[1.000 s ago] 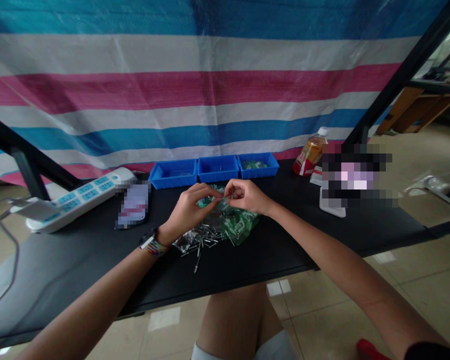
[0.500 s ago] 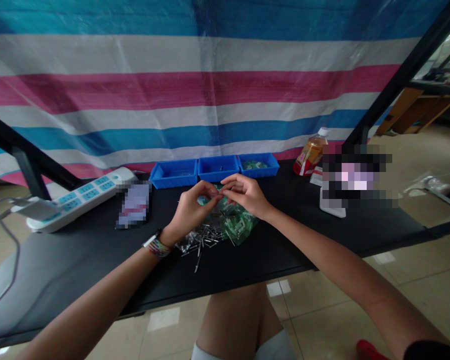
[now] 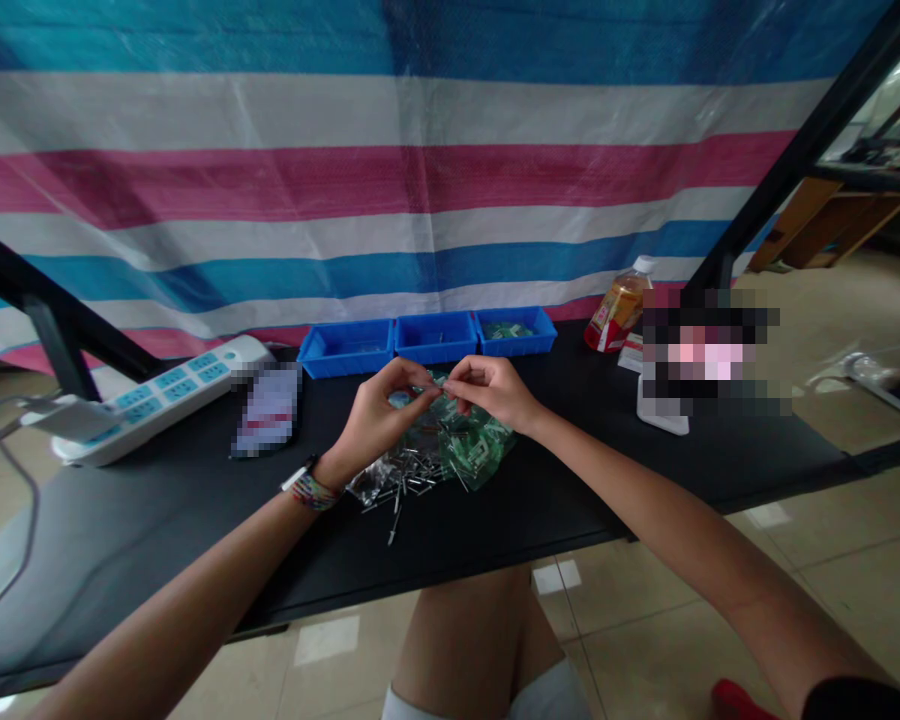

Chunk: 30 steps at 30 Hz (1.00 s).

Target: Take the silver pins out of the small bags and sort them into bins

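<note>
My left hand (image 3: pixel 391 402) and my right hand (image 3: pixel 495 392) meet fingertip to fingertip above the middle of the table. Both are closed in a pinch, and whatever lies between the fingertips is too small to name. Below them lies a heap of thin metal pins (image 3: pixel 418 470), partly on a clear plastic bag (image 3: pixel 371 482). Just under my right hand is a green plastic bag (image 3: pixel 476 450) with small pale pieces in it. One longer metal piece (image 3: pixel 394 522) points toward the table's front edge.
Behind the hands stand three blue bins: a left bin (image 3: pixel 347 350), a middle bin (image 3: pixel 435 338) and a right bin (image 3: pixel 515 332) holding small green pieces. A white power strip (image 3: pixel 169 395) and a blurred phone-like object (image 3: pixel 268 408) lie left. A drink bottle (image 3: pixel 619 308) stands right.
My right hand's fingers have drawn in slightly and dipped a little at the fingertips. My left hand stays almost in place. The bins and the heap look the same.
</note>
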{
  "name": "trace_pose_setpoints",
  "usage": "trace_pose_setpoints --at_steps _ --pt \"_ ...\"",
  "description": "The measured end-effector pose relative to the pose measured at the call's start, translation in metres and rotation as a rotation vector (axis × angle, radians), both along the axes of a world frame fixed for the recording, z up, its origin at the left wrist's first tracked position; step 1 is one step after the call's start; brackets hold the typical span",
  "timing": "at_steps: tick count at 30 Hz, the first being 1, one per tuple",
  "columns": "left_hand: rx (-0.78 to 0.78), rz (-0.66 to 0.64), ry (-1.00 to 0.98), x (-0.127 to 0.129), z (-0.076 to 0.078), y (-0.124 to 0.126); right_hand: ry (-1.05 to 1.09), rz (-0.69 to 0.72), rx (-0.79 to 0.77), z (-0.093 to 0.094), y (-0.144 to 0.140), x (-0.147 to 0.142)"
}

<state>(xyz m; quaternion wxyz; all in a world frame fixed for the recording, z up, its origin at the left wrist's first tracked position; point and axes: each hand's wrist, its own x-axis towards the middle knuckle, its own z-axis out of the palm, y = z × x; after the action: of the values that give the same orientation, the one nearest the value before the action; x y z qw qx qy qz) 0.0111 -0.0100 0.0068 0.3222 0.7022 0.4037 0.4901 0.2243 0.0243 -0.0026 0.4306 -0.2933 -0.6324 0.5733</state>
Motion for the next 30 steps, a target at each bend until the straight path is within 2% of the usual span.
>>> trace_pose_setpoints --at_steps 7,11,17,22,30 --pt "-0.082 -0.072 0.054 -0.0068 0.0023 0.0064 0.072 -0.081 0.064 0.0049 -0.0022 0.0017" --pt "-0.156 -0.119 0.019 -0.0065 0.0025 0.0090 0.066 -0.099 0.080 0.0036 -0.0015 0.0018" --pt "-0.166 -0.104 -0.032 -0.0056 0.0038 0.0082 0.050 -0.093 0.089 0.0041 -0.0015 0.0027" --pt "-0.154 -0.077 -0.126 -0.0037 0.0041 0.0080 0.058 -0.112 0.029 0.0040 0.0004 0.0041" --pt "-0.147 -0.049 -0.152 -0.0028 0.0044 0.0069 0.099 -0.059 -0.084 0.0032 0.0003 0.0045"
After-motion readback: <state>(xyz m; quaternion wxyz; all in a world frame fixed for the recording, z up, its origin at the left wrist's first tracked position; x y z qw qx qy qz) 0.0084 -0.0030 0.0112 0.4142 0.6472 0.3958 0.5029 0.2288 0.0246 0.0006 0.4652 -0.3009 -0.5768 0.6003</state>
